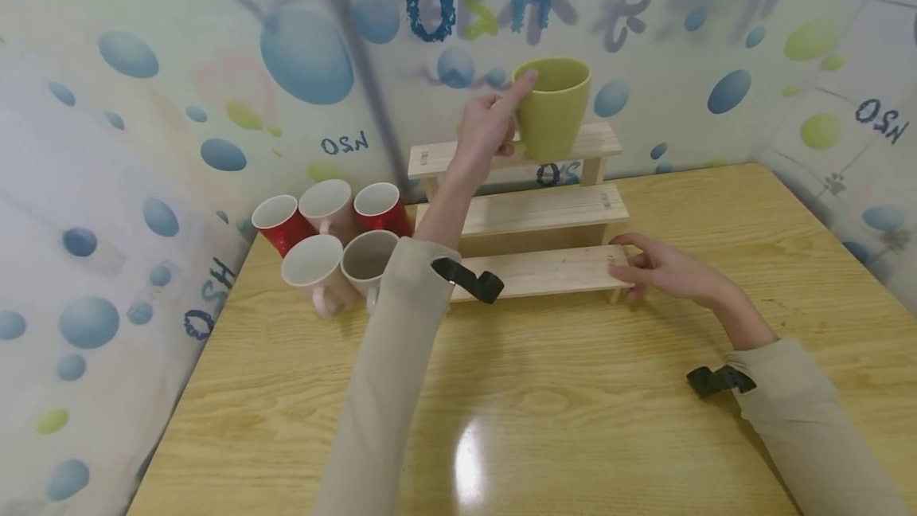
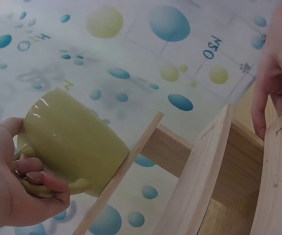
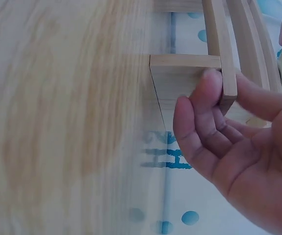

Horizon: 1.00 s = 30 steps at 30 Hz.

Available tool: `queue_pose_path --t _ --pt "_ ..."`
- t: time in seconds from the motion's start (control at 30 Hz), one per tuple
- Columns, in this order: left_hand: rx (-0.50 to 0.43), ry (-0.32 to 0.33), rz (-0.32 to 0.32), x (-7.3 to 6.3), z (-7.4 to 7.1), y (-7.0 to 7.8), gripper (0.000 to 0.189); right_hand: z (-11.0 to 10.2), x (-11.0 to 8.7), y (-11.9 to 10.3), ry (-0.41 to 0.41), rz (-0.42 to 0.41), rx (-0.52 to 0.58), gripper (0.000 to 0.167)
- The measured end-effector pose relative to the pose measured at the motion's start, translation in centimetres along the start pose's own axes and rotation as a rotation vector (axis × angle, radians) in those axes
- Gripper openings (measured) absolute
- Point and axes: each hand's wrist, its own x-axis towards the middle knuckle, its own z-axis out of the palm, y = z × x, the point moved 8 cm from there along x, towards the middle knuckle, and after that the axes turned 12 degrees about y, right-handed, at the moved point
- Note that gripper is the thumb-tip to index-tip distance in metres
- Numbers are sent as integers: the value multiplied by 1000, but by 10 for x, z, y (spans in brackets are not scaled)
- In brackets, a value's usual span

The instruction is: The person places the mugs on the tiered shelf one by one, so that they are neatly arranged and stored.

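Note:
My left hand [image 1: 481,130] grips a yellow-green mug [image 1: 557,114] by its handle, the thumb up at the rim. The upright mug is at the top tier of a three-tier wooden step rack [image 1: 530,273]. In the left wrist view, the base of the mug [image 2: 74,142] meets the top board's edge, and the fingers curl through the handle. My right hand [image 1: 669,267] holds the right end of the lowest board. The right wrist view has the thumb on one face of that board [image 3: 228,81] and fingers curled beneath it.
Left of the rack, several mugs stand grouped on the wooden table [image 1: 573,404]: a red mug [image 1: 282,225], a second red mug [image 1: 382,207], a pale mug [image 1: 315,265] and others. A patterned wall covering [image 1: 308,54] rises close behind the rack.

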Motion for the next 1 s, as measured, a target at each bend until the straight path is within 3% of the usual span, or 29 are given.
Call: queue_pose_path --t 0.23,0.37,0.57,0.87,1.0 --pt "21 92 53 0 0 0 46 4 0 -6 -36 -41 54 50" --pt "19 151 51 1 -2 -2 43 3 0 -7 -38 -57 33 49" --pt "48 178 19 7 2 -5 41 0 -1 -6 -31 -70 15 50" --pt "75 147 7 16 16 -8 80 -1 -1 -5 -34 -71 17 51" --pt "72 141 -10 18 19 -9 86 0 0 -5 -34 -73 9 53"
